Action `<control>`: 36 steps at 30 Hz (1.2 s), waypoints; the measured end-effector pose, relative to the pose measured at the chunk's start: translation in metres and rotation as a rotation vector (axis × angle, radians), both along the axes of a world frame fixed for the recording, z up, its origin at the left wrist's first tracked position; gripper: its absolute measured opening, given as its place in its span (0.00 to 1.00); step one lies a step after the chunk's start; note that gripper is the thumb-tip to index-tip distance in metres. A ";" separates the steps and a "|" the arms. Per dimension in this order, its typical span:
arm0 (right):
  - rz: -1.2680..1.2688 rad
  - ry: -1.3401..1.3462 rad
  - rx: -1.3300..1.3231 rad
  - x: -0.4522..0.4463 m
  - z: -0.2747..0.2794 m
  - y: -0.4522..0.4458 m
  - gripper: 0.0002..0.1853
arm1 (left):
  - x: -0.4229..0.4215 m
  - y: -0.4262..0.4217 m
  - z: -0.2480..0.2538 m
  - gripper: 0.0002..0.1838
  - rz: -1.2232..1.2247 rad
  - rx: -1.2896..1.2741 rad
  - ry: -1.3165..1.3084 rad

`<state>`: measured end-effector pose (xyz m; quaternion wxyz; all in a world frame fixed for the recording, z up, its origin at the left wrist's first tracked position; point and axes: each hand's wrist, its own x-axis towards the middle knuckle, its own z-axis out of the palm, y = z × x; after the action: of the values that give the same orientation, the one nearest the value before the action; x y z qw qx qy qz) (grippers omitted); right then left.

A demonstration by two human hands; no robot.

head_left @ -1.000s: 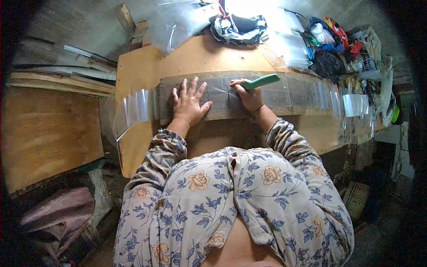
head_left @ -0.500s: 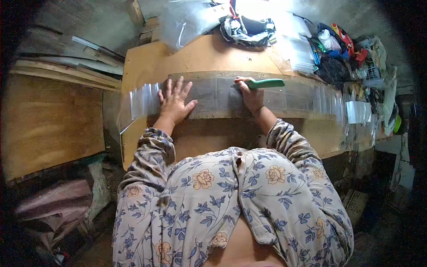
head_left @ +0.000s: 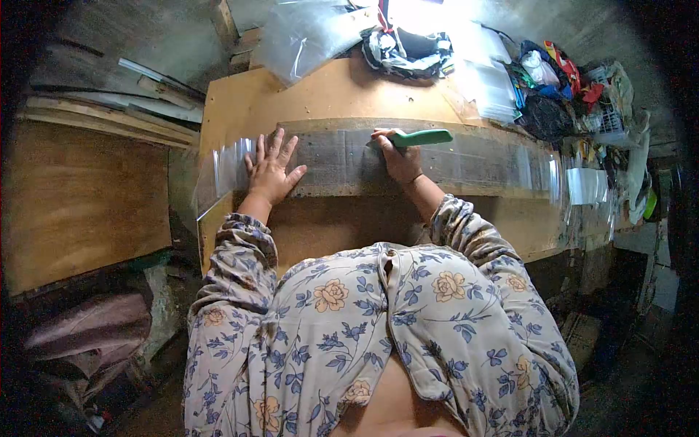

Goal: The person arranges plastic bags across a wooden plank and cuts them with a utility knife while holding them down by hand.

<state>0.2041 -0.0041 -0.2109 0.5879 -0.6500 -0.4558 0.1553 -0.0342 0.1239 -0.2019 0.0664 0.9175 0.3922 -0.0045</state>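
A long strip of clear plastic sheet (head_left: 466, 162) lies over a dark band across the wooden table (head_left: 342, 91). My left hand (head_left: 271, 173) rests flat on it near the left end, fingers spread and pointing away from me. To the right, my right hand (head_left: 403, 162) is closed around a green-handled tool (head_left: 426, 138). The handle sticks out to the right above my knuckles. The tool's working end is down at the plastic by my fingers and too small to make out.
At the back stand a black-and-white bag (head_left: 408, 54) and loose clear plastic (head_left: 309, 44). Stacked plastic sheets (head_left: 495, 91) lie back right, beside piled bags and a basket (head_left: 610, 120). Wooden planks (head_left: 109, 120) are on the left. More plastic (head_left: 587, 186) hangs at the table's right end.
Both hands have shifted a little to the left along the plastic. The green-handled tool has moved left with my right hand.
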 end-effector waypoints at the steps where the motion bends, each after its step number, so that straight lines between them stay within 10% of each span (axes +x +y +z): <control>1: -0.003 0.006 -0.002 -0.001 0.000 0.000 0.06 | 0.000 0.000 0.000 0.34 0.001 -0.005 -0.003; 36: 0.047 -0.170 -0.006 0.034 -0.002 -0.027 0.07 | 0.004 -0.002 0.015 0.34 0.002 -0.078 -0.026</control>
<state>0.2383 -0.0308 -0.2126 0.5413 -0.6518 -0.5187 0.1144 -0.0306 0.1217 -0.1865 0.1071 0.9138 0.3917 -0.0078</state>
